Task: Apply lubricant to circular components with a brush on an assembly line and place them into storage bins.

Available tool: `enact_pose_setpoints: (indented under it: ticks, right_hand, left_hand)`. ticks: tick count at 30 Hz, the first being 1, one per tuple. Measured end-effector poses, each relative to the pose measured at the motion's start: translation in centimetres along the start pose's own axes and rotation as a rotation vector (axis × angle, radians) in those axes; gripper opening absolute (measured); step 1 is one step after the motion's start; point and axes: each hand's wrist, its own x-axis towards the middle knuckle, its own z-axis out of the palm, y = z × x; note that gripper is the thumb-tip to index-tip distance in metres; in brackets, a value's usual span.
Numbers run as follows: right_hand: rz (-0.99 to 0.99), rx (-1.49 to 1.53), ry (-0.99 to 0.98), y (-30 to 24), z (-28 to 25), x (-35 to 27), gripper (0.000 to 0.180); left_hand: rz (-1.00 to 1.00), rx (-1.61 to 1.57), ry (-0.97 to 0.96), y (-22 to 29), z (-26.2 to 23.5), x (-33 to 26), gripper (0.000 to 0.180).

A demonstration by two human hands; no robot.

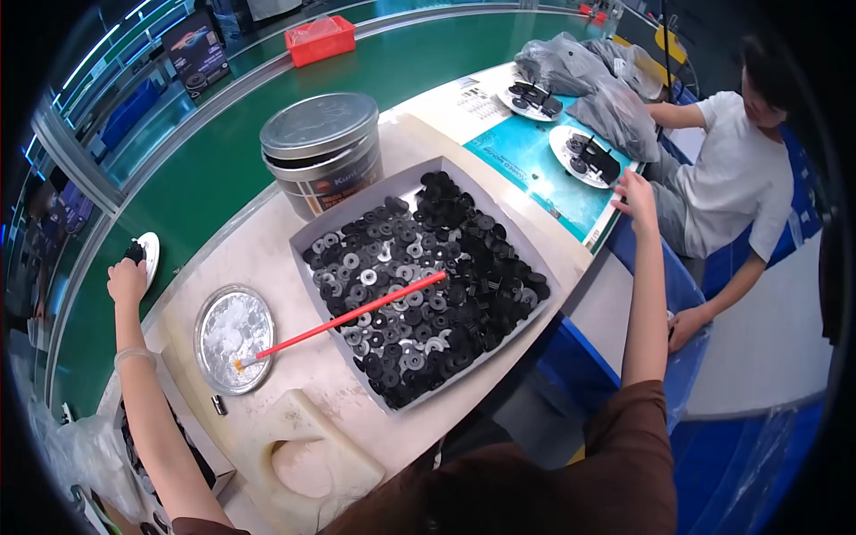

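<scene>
My left hand [127,281] reaches over the green belt at the left. Its fingers close on a small black part [135,251] at a white round plate [152,257]; the exact grip is partly hidden. My right hand [636,203] is stretched out to the right with fingers apart and nothing in them. Just beyond its fingertips lies another white plate carrying black parts [593,160]. Between my arms a grey box [392,406] holds many black and grey gear-like rings. A red stick [357,313] lies across it, its tip on a round metal lid [207,316] smeared with whitish grease.
A metal can [325,169] stands behind the box. A cream block with a hole [343,446] and a small metal cylinder [218,405] lie nearer me. A co-worker [740,169] sits at the right beside grey plastic bags [615,111]. A red bin [321,41] is at the far side.
</scene>
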Motion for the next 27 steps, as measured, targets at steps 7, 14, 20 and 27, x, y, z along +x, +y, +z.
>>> enact_pose_setpoints:
  ticks: [7,14,20,27]
  right_hand:
    - [0.135,0.197,-0.051,-1.2,0.5,2.0,0.034]
    - [0.223,0.588,-0.449,-2.8,1.5,-1.3,0.017]
    - [-0.058,0.757,-0.849,-10.1,4.8,-17.6,0.021]
    - [-0.14,0.579,-1.233,-12.4,8.3,-36.8,0.055]
  left_hand:
    - [0.02,-0.072,-0.003,-1.5,0.5,-1.3,0.03]
    - [0.114,-0.392,0.218,-3.6,-6.4,-4.5,0.023]
    - [0.334,-0.882,0.107,2.7,-17.9,-16.9,0.03]
    - [0.377,-1.998,-0.623,5.3,-19.9,-31.9,0.05]
